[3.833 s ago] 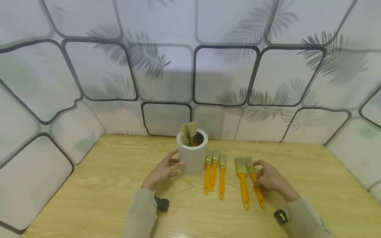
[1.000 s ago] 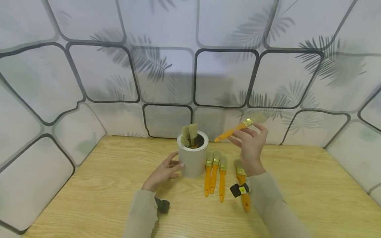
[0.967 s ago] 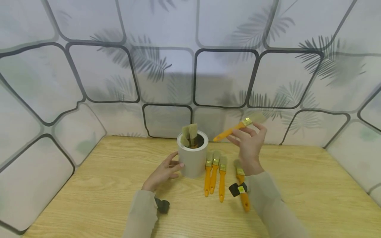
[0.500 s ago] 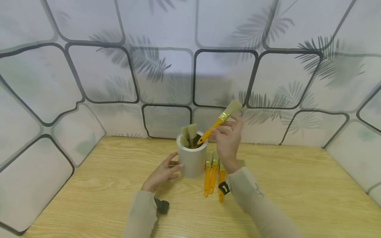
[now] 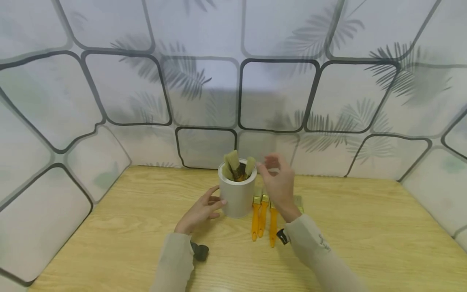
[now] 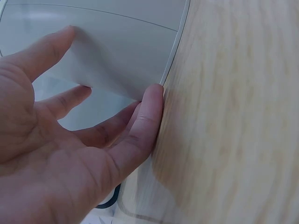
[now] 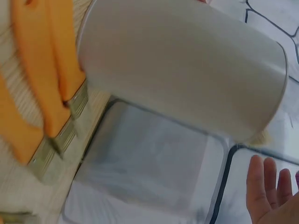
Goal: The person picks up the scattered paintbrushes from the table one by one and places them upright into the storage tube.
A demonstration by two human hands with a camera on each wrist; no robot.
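A pale grey-white can (image 5: 237, 200) stands upright on the table, holding several paintbrushes (image 5: 232, 160) with bristles up. One more paintbrush (image 5: 250, 165) leans at the right side of its mouth. My left hand (image 5: 200, 211) rests against the can's left side; in the left wrist view spread fingertips (image 6: 152, 100) touch its wall, low by the base. Beside the rim on the right is my right hand (image 5: 279, 182), holding nothing; its fingers (image 7: 256, 186) extend in the right wrist view. Orange-handled paintbrushes (image 5: 273, 227) lie right of the can, partly behind my right hand.
Behind the right wrist, the bristles of a wider paintbrush (image 5: 298, 201) show on the wooden table (image 5: 146, 219). A patterned wall covering (image 5: 273, 97) rises close behind the can. Black wrist devices (image 5: 200, 252) sit under both sleeves.
My right hand lifted a paintbrush from the right of the row, turned it bristles up, lowered it handle first into the can and let go. The left hand stays at the can.
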